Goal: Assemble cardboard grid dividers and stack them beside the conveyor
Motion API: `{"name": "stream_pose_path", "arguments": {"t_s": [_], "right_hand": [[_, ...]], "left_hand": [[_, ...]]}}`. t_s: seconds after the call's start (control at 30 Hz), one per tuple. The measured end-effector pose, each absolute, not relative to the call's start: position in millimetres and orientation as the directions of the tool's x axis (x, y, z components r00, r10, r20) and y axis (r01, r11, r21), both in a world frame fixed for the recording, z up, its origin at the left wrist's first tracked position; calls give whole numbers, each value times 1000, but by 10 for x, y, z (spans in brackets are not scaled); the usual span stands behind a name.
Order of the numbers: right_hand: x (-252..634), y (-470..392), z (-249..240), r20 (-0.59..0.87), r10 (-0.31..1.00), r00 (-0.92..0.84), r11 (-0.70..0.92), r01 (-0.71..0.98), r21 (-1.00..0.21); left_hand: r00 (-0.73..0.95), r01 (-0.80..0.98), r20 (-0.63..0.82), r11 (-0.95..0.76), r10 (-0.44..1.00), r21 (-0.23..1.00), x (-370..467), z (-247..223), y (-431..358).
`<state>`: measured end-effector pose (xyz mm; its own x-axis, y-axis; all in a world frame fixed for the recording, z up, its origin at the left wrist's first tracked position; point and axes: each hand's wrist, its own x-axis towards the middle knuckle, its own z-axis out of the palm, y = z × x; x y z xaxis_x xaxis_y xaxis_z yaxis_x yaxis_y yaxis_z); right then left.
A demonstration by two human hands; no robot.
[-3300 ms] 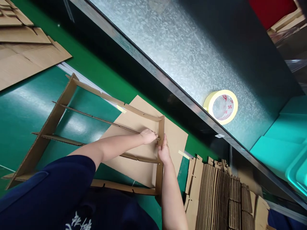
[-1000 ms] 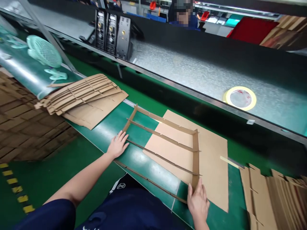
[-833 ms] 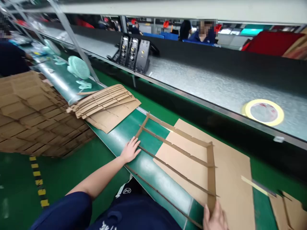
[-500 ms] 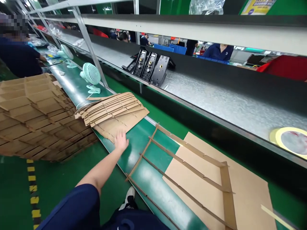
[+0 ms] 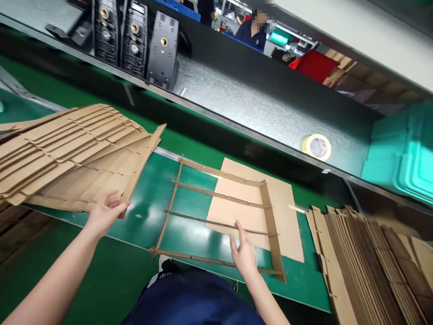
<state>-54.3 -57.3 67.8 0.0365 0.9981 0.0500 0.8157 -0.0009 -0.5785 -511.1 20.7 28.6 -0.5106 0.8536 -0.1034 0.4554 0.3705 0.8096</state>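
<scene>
Left hand pinches a slanting cardboard strip beside a cardboard frame on a green table

At the left of the frame, a person's left hand (image 5: 107, 212) grips the lower end of a cardboard strip (image 5: 144, 164) between thumb and fingers. The strip's long axis runs steeply from lower left to upper right, its far end pointing up and to the right. It follows the right edge of a cardboard pile (image 5: 77, 140) that fans across the left side; whether strip and pile touch is unclear.

Below center, a cardboard grid (image 5: 270, 221) sits on the green table (image 5: 145, 216). Four notched pieces run left to right, the upper ones sloping gently down to the right. Two end pieces cross them: the left one leans from upper right to lower left, the right one from upper left to lower right. Much of the grid's right part overlies a flat brown sheet (image 5: 287, 216).

The right hand (image 5: 243, 253) is over the lower middle of the grid, gripping nothing, its index finger extended toward the upper left. Whether it touches the cardboard cannot be told.

At lower right stands a tightly packed cardboard stack (image 5: 355, 257). Above, a gray metal shelf (image 5: 219, 81) slants down to the right, holding a yellow tape roll (image 5: 306, 146).
</scene>
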Motion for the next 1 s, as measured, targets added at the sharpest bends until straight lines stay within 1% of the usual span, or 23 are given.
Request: {"name": "stream_pose_path", "arguments": {"t_s": [0.03,0.07,0.1,0.17,0.23,0.27,0.33,0.4,0.43,0.5,0.57,0.63,0.7,0.77,1.0], "right_hand": [[-698,-527,737,-19,1000,15,-24,767,-641],[-864,-487,798,-72,997,-22,-35,714,-700],[-1033,-454,859,-105,992,-73,-32,655,-755],[-1344,-414,958,-115,977,-180,1,540,-842],[-1551,-405,1007,-112,966,-233,15,483,-875],[-1593,-414,1010,-118,969,-216,2,486,-874],[-1515,-459,991,-137,983,-120,-54,523,-850],[-1214,-540,969,-144,990,11,-124,568,-814],[-992,-590,966,-147,987,69,-159,599,-785],[-470,-698,970,-141,969,202,-242,686,-686],[46,-805,964,-109,935,337,-338,760,-555],[433,-903,916,-82,907,412,-397,775,-492],[634,-983,826,-88,898,432,-419,775,-472],[675,-1034,715,-113,901,420,-422,780,-462],[559,-1026,482,-137,921,365,-387,812,-438]], "left_hand": [[-485,312,-182,364,855,878,-4922,382,119],[-435,212,-231,348,870,913,-4701,474,20],[-369,165,-245,322,897,932,-4458,553,-85],[-207,144,-247,279,947,949,-3945,645,-305],[-9,139,-255,254,967,957,-3471,647,-514],[79,147,-247,234,966,961,-3274,625,-605],[214,223,-193,144,958,964,-2994,567,-734],[281,397,-102,-18,954,918,-2878,519,-773],[285,509,-59,-98,957,855,-2874,499,-760],[236,726,3,-178,972,665,-2937,449,-687],[167,866,20,-156,986,476,-3040,370,-594],[141,927,-14,-127,990,352,-3126,267,-520],[148,951,-56,-127,987,283,-3171,169,-484],[154,961,-74,-132,985,245,-3180,106,-479],[166,968,-67,-149,984,204,-3153,78,-503]]}}
